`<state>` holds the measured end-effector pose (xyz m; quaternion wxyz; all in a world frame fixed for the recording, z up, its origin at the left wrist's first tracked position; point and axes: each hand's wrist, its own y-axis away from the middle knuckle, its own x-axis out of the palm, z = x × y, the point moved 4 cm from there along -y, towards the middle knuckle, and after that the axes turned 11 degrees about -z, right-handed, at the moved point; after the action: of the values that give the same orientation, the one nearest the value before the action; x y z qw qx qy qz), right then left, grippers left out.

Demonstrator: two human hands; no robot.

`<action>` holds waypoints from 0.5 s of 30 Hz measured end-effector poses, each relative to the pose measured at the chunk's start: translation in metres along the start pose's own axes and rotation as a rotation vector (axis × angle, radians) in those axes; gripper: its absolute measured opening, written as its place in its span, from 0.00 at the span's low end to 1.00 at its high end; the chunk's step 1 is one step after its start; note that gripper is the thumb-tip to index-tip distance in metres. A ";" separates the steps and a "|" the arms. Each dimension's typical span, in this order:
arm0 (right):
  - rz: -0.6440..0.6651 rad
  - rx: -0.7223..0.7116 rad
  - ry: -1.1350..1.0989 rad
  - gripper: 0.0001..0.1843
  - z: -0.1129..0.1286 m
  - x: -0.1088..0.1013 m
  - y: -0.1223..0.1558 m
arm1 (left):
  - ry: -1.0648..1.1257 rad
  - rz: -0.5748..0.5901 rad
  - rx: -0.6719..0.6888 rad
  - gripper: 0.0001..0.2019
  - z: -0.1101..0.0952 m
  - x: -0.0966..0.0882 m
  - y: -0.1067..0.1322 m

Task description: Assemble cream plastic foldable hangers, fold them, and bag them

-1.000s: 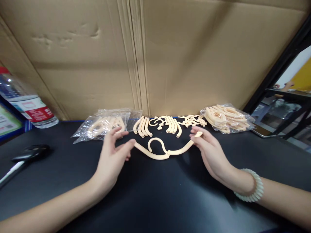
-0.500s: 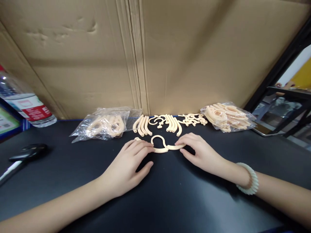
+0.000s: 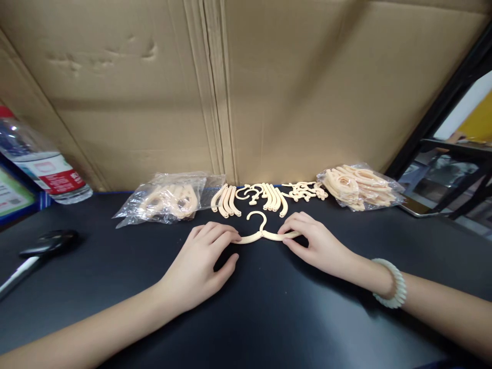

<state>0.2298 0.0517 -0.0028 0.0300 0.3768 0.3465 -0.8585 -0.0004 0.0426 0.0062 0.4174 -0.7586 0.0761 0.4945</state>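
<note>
A pale cream plastic folding clothes hanger (image 3: 252, 238) lies on the black table between my hands, its hook (image 3: 262, 218) curving away from me. My right hand (image 3: 313, 240) pinches the hanger's right arm between thumb and fingers. Over the left arm's outer end, the fingers of my left hand (image 3: 205, 259) are bent and press on it, while the thumb stands apart. That end is hidden beneath them. Just beyond the hanger lie several loose curved hanger arms (image 3: 227, 201), more arms on the right (image 3: 274, 199), and loose hooks (image 3: 251, 192).
Clear plastic bags of hanger parts lie at the back left (image 3: 169, 197) and back right (image 3: 359, 184). Small loose hooks (image 3: 305, 190) sit near the right bag. A cardboard wall (image 3: 326, 92) rises behind. On the left are a bottle (image 3: 57, 171) and a black object (image 3: 49, 242).
The hook has turned from lying over the left arm to standing out from the middle joint. Both hanger arms now spread sideways, with my left hand slightly further left.
</note>
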 end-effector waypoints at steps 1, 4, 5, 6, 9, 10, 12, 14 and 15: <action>-0.001 0.000 -0.001 0.08 0.000 0.000 0.000 | 0.002 -0.005 0.001 0.09 0.001 0.000 0.000; 0.002 -0.001 0.001 0.09 -0.001 0.000 0.000 | 0.016 -0.024 0.002 0.09 0.003 0.001 0.000; 0.002 -0.002 0.001 0.09 -0.001 0.000 -0.001 | 0.020 -0.027 0.002 0.09 0.003 0.001 0.001; 0.002 -0.004 0.000 0.08 -0.002 0.000 -0.001 | 0.022 -0.028 0.001 0.09 0.004 0.002 0.001; 0.003 -0.005 -0.003 0.08 -0.002 0.001 -0.001 | 0.028 -0.023 -0.001 0.09 0.005 0.003 0.001; 0.003 -0.003 -0.003 0.08 -0.002 0.001 -0.001 | 0.030 -0.022 0.000 0.09 0.005 0.003 0.001; 0.003 -0.002 -0.003 0.08 -0.002 0.001 -0.001 | 0.034 -0.024 0.001 0.09 0.005 0.004 0.002; 0.005 -0.005 0.001 0.08 -0.001 0.000 -0.001 | 0.038 -0.027 0.003 0.09 0.006 0.003 0.002; 0.008 -0.009 0.002 0.08 -0.001 0.000 -0.001 | 0.040 -0.028 0.002 0.09 0.006 0.003 0.002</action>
<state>0.2300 0.0531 -0.0031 0.0346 0.3788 0.3490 -0.8564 -0.0036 0.0465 0.0015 0.4235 -0.7688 0.0746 0.4733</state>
